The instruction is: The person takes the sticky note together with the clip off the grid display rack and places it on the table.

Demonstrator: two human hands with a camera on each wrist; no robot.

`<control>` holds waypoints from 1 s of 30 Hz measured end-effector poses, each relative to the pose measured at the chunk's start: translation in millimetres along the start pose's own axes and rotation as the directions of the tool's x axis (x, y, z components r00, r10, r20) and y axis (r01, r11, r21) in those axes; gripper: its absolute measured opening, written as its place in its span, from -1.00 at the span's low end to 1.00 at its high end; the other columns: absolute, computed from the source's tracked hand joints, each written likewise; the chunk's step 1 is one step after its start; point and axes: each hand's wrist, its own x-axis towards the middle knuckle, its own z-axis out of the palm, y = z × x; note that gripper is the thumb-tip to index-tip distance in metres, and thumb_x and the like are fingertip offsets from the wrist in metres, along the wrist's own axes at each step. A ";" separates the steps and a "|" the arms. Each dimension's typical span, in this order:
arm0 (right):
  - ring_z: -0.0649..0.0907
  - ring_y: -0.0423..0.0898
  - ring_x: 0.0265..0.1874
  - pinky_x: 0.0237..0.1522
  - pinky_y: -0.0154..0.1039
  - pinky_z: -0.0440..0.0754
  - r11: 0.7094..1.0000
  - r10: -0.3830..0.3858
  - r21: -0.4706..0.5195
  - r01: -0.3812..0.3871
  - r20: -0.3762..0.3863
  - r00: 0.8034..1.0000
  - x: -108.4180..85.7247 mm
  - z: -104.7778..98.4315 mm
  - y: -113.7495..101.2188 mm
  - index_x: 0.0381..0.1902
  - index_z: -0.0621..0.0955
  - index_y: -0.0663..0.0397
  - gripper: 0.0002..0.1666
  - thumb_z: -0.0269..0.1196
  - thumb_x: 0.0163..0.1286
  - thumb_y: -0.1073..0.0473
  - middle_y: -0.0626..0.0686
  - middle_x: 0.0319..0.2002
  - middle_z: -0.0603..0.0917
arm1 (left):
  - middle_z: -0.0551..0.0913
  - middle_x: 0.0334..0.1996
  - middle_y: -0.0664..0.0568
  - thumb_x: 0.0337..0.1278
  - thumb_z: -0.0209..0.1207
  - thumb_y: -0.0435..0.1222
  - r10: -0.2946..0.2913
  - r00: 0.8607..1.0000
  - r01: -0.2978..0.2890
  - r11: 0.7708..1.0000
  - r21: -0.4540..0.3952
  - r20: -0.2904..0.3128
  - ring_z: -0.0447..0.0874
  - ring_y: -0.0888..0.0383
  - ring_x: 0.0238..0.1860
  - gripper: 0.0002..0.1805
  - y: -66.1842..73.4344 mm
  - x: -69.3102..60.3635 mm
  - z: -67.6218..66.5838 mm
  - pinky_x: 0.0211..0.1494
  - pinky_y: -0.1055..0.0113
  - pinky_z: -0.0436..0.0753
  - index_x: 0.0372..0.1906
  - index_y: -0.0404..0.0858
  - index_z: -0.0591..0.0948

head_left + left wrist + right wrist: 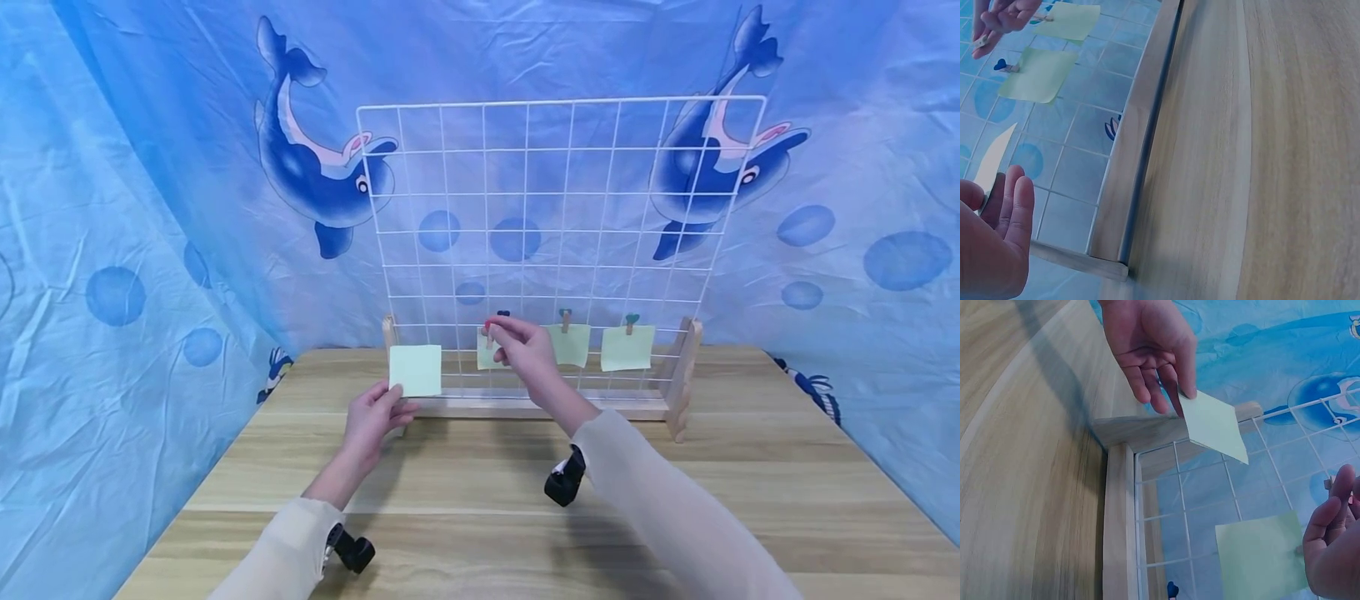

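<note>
My left hand [375, 417] pinches a pale green paper note [416, 371] by its lower edge, in front of the left end of the white wire grid [527, 171]. In my right hand [528, 350] is a small wooden clothespin [490, 337] with a red top, gripped between thumb and fingers. Behind that hand, a clipped note [486, 357] is partly hidden. Two more notes, a middle one [570, 346] and a right one [627, 350], hang to its right from clothespins with green heart tops. A dark blue heart clothespin [1005, 66] shows in the left wrist view.
The grid stands in a wooden base [540, 408] with an upright support [681, 375] at its right end. Below lies a wood-grain table [465, 533]. A blue curtain [172, 167] with dolphins hangs close behind and at the sides.
</note>
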 end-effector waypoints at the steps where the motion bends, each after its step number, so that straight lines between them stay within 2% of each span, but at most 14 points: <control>1: 0.57 -0.23 -0.61 -0.44 -0.46 0.57 1.000 0.003 -0.008 -0.003 0.000 1.000 -1.1 -2.3 -0.7 0.07 0.63 0.16 -0.68 0.22 0.37 0.24 0.15 -0.07 0.71 | 0.71 -0.31 -0.03 0.39 0.02 -0.30 0.002 1.000 -0.002 1.000 0.001 0.001 0.74 0.20 -0.33 -0.66 -0.3 0.0 -0.8 -0.19 0.34 0.72 0.10 -0.46 0.45; 8: 0.59 -0.18 -0.53 -0.37 -0.41 0.61 0.996 0.030 -0.081 -0.031 -0.009 0.999 -8.3 -22.8 -1.2 0.08 0.63 0.06 -0.67 0.22 0.39 0.18 0.09 -0.05 0.71 | 0.71 -0.45 0.07 0.40 0.01 -0.29 -0.016 1.000 0.016 1.000 0.006 -0.004 0.75 0.15 -0.31 -0.72 -0.5 -0.6 -5.3 -0.17 0.32 0.72 0.01 -0.43 0.45; 16: 0.61 -0.17 -0.46 -0.27 -0.36 0.65 0.996 0.041 -0.084 -0.043 -0.032 0.999 -12.0 -50.7 0.4 0.11 0.61 0.10 -0.65 0.21 0.40 0.15 0.11 -0.02 0.68 | 0.69 -0.36 -0.03 0.41 0.00 -0.30 -0.011 1.000 0.011 1.000 -0.009 -0.005 0.75 0.16 -0.33 -0.71 1.1 -3.8 -8.9 -0.20 0.34 0.72 0.04 -0.45 0.43; 22: 0.59 -0.20 -0.52 -0.37 -0.43 0.60 0.992 0.031 -0.123 -0.034 -0.029 0.999 -18.1 -70.9 3.6 0.12 0.59 0.16 -0.63 0.21 0.40 0.17 0.15 -0.02 0.69 | 0.67 -0.37 0.02 0.41 0.00 -0.30 -0.008 1.000 0.008 1.000 -0.013 -0.005 0.74 0.20 -0.36 -0.75 0.3 -6.0 -10.0 -0.14 0.29 0.72 -0.01 -0.44 0.43; 25: 0.59 -0.23 -0.54 -0.40 -0.44 0.59 0.989 0.022 -0.143 -0.026 -0.027 0.999 -22.4 -81.7 5.4 0.14 0.57 0.22 -0.60 0.21 0.40 0.18 0.13 -0.05 0.70 | 0.67 -0.32 -0.02 0.41 0.01 -0.30 -0.008 1.000 0.008 1.000 -0.017 -0.005 0.75 0.18 -0.34 -0.75 0.1 -6.9 -12.6 -0.07 0.21 0.70 -0.02 -0.43 0.44; 28: 0.59 -0.24 -0.52 -0.39 -0.43 0.60 0.986 0.018 -0.165 -0.022 -0.024 1.000 -26.8 -92.7 6.7 0.15 0.56 0.24 -0.60 0.20 0.40 0.19 0.10 -0.07 0.70 | 0.68 -0.24 -0.07 0.41 0.01 -0.28 -0.016 1.000 0.016 1.000 -0.016 -0.003 0.76 0.17 -0.30 -0.70 0.1 -7.6 -17.3 -0.02 0.19 0.69 0.05 -0.44 0.42; 30: 0.58 -0.24 -0.52 -0.39 -0.43 0.60 0.984 0.015 -0.175 -0.020 -0.027 1.000 -29.5 -99.7 7.2 0.15 0.56 0.25 -0.60 0.20 0.41 0.20 0.08 -0.09 0.70 | 0.69 -0.23 -0.03 0.42 0.00 -0.27 -0.021 1.000 0.021 1.000 -0.012 0.002 0.75 0.19 -0.28 -0.65 0.4 -7.8 -21.0 -0.02 0.22 0.69 0.12 -0.45 0.40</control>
